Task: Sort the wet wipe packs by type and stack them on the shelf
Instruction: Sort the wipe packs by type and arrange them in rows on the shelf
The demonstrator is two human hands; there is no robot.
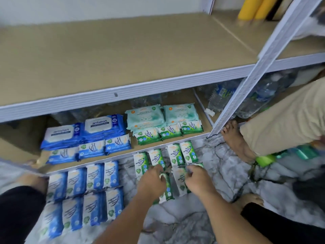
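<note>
Head view: one camera looks down at both hands, low in front of the shelf.
Left grip point(151, 179): its fingers are curled round the top end of the left green pack point(166, 188), which lies on the floor point(193, 222).
Right grip point(197, 178): its fingers are curled and pinch the top end of the right green pack point(179, 182). It is a bit blurry, so I cannot tell how tight the hold is.
Why held so: I think each hand takes one pack by its end so two of the same kind can go up together.
Green row point(175, 154): four more green packs lie side by side just beyond the grips, kept as one kind.
Blue floor packs point(88, 187): two rows, well to the left of the left grip, apart from the green ones.
Bottom shelf point(133, 140): beyond both grips, already part filled.
Green shelf packs point(168, 133): straight beyond the grips, in front of the mint packs point(161, 113). The held packs likely belong here.
Blue shelf packs point(91, 148): beyond and left of the left grip, in front of the big blue packs point(103, 128).
In the way: the upper shelf rail point(112, 95) hangs over the bottom shelf, so hands must go in low. The green row lies between the grips and the shelf.
Right side: a shelf post point(246, 88) and another person's foot point(234, 143) are beyond the right grip, near but apart.
Behind: water bottles point(221, 97) stand far beyond the right grip.
</note>
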